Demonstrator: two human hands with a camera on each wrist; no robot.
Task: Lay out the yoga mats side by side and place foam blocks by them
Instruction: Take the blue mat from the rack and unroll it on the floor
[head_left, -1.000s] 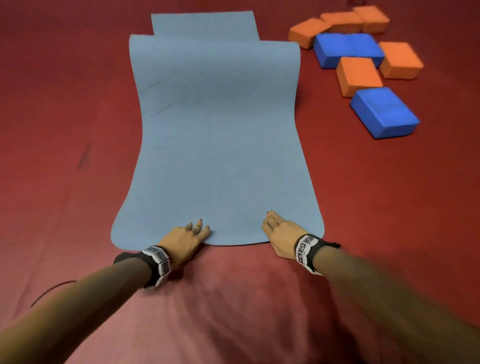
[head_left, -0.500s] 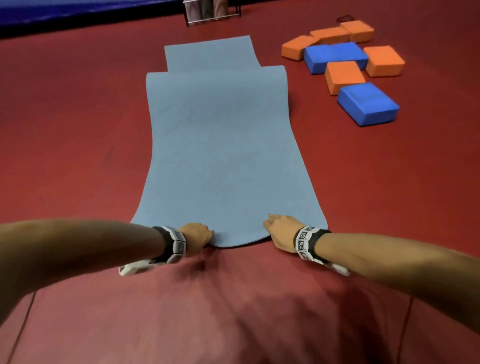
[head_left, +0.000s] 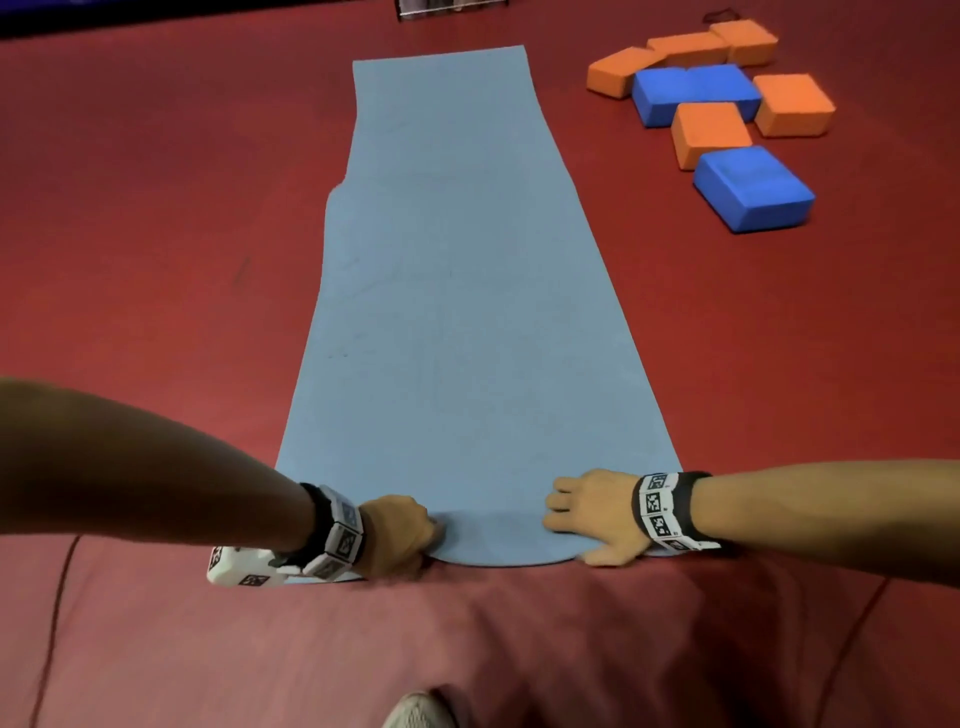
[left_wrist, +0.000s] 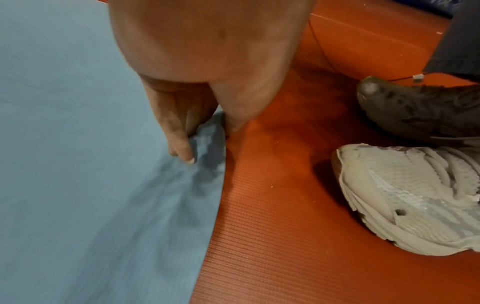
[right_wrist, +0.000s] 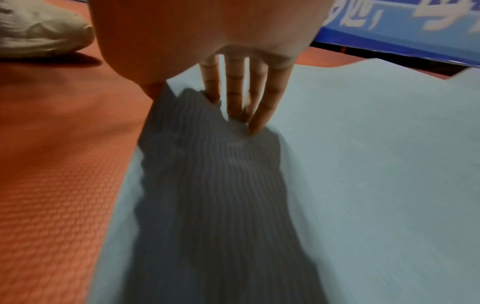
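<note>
A blue-grey yoga mat lies lengthwise on the red floor, stretching away from me. My left hand pinches its near edge toward the left corner, fingers on top and thumb beneath. My right hand holds the same edge toward the right corner, with fingers laid on the mat and the thumb at the rim. The near edge bows up slightly between the hands. Orange foam blocks and blue foam blocks lie in a loose pile at the far right, apart from the mat.
Red ribbed flooring surrounds the mat on both sides. A white shoe and a dark shoe stand just behind the near edge. A wire rack and a blue banner border the far side.
The mat has been drawn toward me and the raised fold at its far end has flattened almost fully. Both hands stayed on the near edge and moved further apart.
</note>
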